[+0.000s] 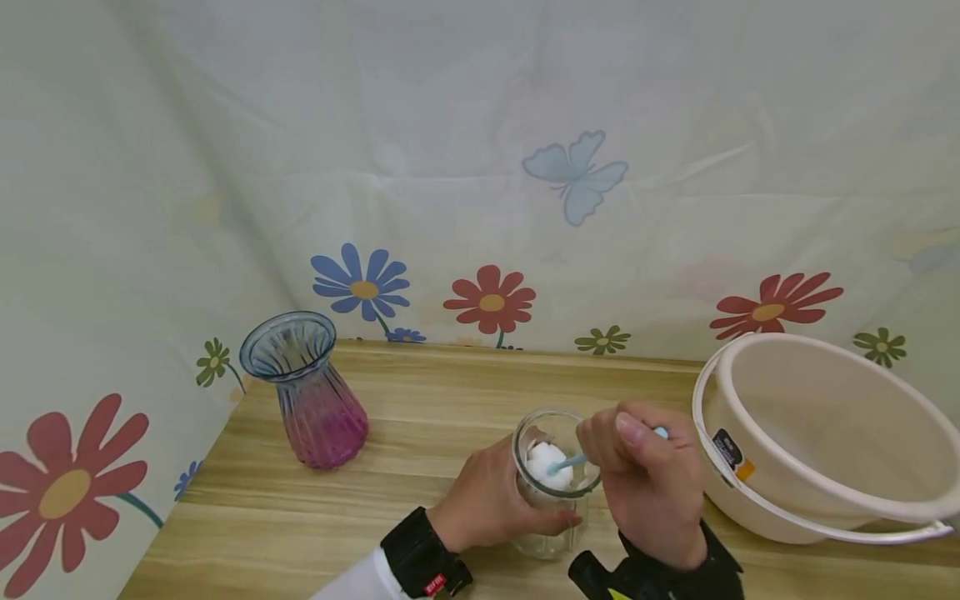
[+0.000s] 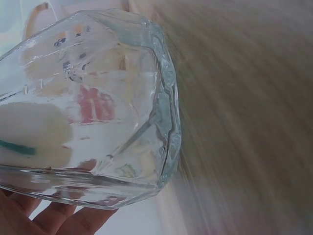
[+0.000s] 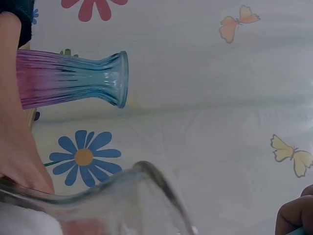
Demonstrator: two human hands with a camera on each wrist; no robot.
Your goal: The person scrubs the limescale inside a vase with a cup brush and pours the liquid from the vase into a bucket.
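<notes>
A clear glass vessel (image 1: pixel 551 546) with a thick faceted base (image 2: pixel 168 98) is gripped round its side by my left hand (image 1: pixel 491 496). It leans slightly, its mouth upward. My right hand (image 1: pixel 648 479) is above the rim, fist curled round the light-blue handle of a sponge brush (image 1: pixel 572 461). The brush's round white sponge head (image 1: pixel 543 462) is inside the glass; through the wall it shows as a pale blur (image 2: pixel 36 127) in the left wrist view. In the right wrist view, curled fingers (image 3: pixel 296 215) hold the handle, and the glass rim (image 3: pixel 142 166) is close.
A ribbed blue-to-pink glass vase (image 1: pixel 322 408) stands at the left on the wooden tabletop (image 1: pixel 420 400). To the right, beside my right hand, is a cream bucket (image 1: pixel 795 492) with its handle lowered. A flower-printed sheet (image 1: pixel 450 167) hangs behind and at the left.
</notes>
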